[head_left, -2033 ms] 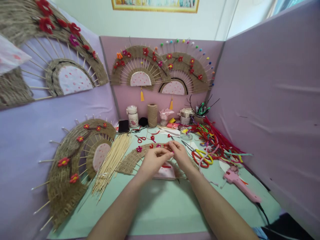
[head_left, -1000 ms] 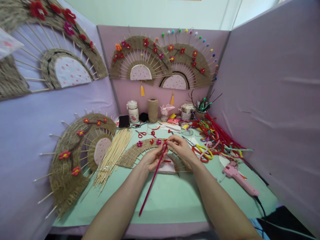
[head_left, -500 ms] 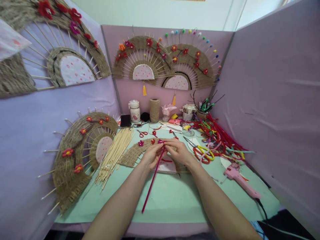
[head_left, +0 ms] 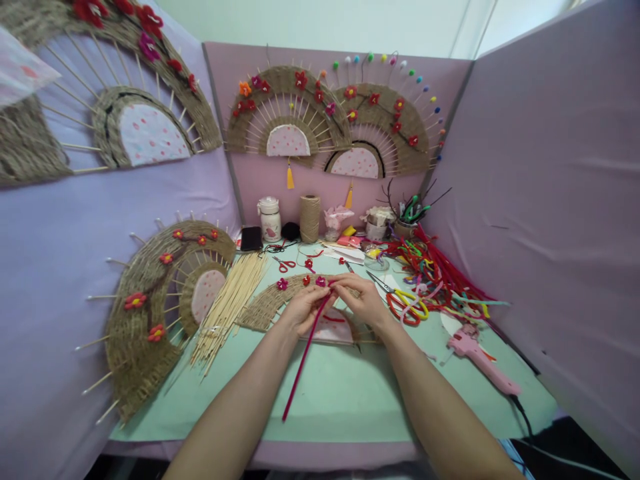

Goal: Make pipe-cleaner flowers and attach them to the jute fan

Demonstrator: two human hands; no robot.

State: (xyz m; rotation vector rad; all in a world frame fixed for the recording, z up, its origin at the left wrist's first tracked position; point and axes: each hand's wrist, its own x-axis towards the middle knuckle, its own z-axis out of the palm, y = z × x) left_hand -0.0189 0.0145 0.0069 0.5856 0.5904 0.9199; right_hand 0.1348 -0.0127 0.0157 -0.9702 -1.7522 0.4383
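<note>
My left hand (head_left: 306,311) and my right hand (head_left: 361,300) meet over a twine fan (head_left: 267,301) that lies on the green table. Between the fingertips of both hands is the upper end of a magenta pipe cleaner (head_left: 304,363), whose long tail hangs down toward the table's front edge. Both hands are closed in a pinch. Small magenta and red flowers (head_left: 283,284) sit along the fan's upper band. The hands partly cover the fan's right part and its spotted white centre (head_left: 336,330).
Thin sticks (head_left: 230,307) lie left, beside a flowered fan (head_left: 135,333). On the right are yellow-and-red scissors (head_left: 407,310), a pile of pipe cleaners (head_left: 440,267) and a pink glue gun (head_left: 483,367). Small red scissors (head_left: 285,265), a jar (head_left: 271,220) and a twine spool (head_left: 310,220) stand or lie behind.
The view has shifted slightly. Both hands stay together on the pipe cleaner, with only a small change in the right fingers.
</note>
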